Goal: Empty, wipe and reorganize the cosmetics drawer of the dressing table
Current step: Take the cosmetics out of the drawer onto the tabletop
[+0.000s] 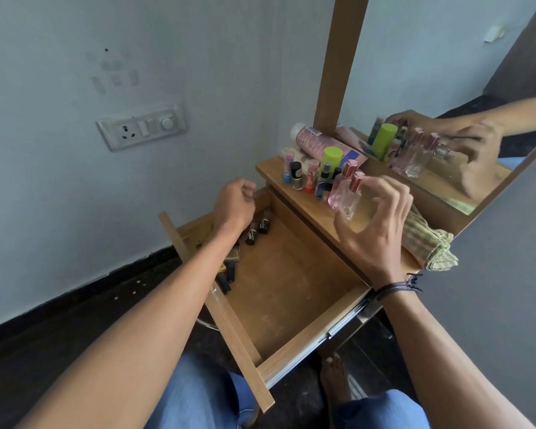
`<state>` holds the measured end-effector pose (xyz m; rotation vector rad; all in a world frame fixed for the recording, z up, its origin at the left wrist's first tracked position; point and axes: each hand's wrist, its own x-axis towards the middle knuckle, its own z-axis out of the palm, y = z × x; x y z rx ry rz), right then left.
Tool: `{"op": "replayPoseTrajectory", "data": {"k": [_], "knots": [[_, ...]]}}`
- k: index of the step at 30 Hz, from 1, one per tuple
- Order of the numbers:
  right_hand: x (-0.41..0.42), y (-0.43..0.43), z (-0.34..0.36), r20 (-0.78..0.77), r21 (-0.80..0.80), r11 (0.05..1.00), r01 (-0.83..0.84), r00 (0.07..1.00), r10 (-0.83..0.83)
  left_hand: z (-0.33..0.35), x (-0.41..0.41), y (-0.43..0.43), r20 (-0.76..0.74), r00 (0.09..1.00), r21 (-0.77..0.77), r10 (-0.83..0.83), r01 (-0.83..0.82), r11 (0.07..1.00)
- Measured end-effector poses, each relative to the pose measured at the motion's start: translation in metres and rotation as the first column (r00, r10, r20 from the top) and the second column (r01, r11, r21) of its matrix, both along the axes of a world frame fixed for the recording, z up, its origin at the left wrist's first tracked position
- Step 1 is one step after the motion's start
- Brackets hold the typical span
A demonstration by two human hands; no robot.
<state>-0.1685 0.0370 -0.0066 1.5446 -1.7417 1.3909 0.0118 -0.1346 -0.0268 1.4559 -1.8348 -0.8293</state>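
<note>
My right hand (375, 224) is spread open beside the glass perfume bottle (347, 196) right of frame centre, which looks hard, slippery and breakable, so I'd take it round its flat body; my left hand (234, 202) is loosely curled and empty.

Left forearm (198, 267) covers several small dark tubes (257, 229) along the drawer (291, 292) left wall; count unreadable. Bottle labels behind the drawer too small. Right fingers blurred.
</note>
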Motion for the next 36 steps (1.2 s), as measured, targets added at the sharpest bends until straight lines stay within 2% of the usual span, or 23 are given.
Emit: {"op": "replayPoseTrajectory", "data": {"k": [3, 5, 8, 10, 12, 15, 20, 25, 29, 36], "knots": [[0.030, 0.001, -0.004, -0.159, 0.048, 0.997, -0.067, 0.985, 0.074, -0.026, 0.021, 0.014, 0.215, 0.973, 0.002, -0.086, 0.088, 0.996], [0.052, -0.006, -0.008, -0.176, 0.226, 0.966, -0.127, 0.970, 0.169, -0.037, 0.025, 0.022, 0.357, 0.919, -0.004, -0.166, 0.179, 0.984], [0.071, -0.026, -0.012, -0.101, 0.567, 0.816, -0.114, 0.973, 0.206, -0.037, 0.020, 0.030, 0.547, 0.812, -0.003, -0.203, 0.244, 0.970], [0.074, -0.042, -0.011, -0.014, 0.704, 0.697, -0.135, 0.979, 0.204, -0.036, 0.016, 0.033, 0.644, 0.742, -0.037, -0.185, 0.273, 0.961], [0.073, -0.059, -0.010, 0.026, 0.790, 0.597, -0.140, 0.980, 0.196, -0.038, 0.015, 0.035, 0.712, 0.683, -0.069, -0.160, 0.296, 0.953], [0.070, -0.086, -0.017, -0.005, 0.847, 0.524, -0.092, 0.984, 0.180, -0.040, 0.016, 0.034, 0.763, 0.635, -0.100, -0.121, 0.300, 0.949], [0.070, -0.117, -0.036, 0.023, 0.900, 0.427, -0.084, 0.989, 0.145, -0.041, 0.016, 0.033, 0.767, 0.629, -0.111, -0.128, 0.326, 0.939], [0.074, -0.126, -0.052, 0.077, 0.909, 0.401, -0.115, 0.991, 0.110, -0.039, 0.017, 0.031, 0.723, 0.677, -0.099, -0.137, 0.297, 0.950], [0.075, -0.125, -0.060, 0.108, 0.888, 0.444, -0.120, 0.993, 0.054, -0.038, 0.017, 0.032, 0.680, 0.717, -0.086, -0.155, 0.288, 0.954], [0.076, -0.104, -0.062, 0.147, 0.827, 0.548, -0.125, 0.989, 0.004, -0.040, 0.013, 0.029, 0.779, 0.612, -0.148, -0.139, 0.394, 0.907]]}}
